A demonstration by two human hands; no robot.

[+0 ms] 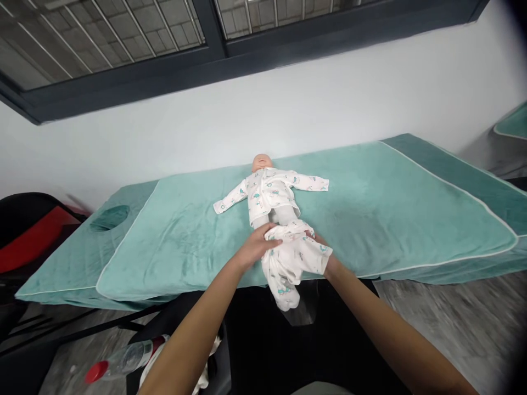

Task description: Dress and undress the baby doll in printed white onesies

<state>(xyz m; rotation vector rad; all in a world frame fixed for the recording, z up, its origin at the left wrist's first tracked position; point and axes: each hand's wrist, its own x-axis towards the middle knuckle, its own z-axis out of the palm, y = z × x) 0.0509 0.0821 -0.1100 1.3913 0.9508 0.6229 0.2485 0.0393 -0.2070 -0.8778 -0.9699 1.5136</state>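
The doll is lying face up on the bed, wearing a shirt. The pants are bunching over the doll's lower legs. Beside those legs, the left hand is pinching the pants between thumb and fingers; opposite, cloth is partly covering the right hand, so I cannot tell its grip.

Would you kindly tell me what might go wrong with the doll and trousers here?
The trousers are bunched between the left hand and the right hand, so the fabric might twist. Their lower end extends past the bed's edge; pulling could perhaps drag the doll that way.
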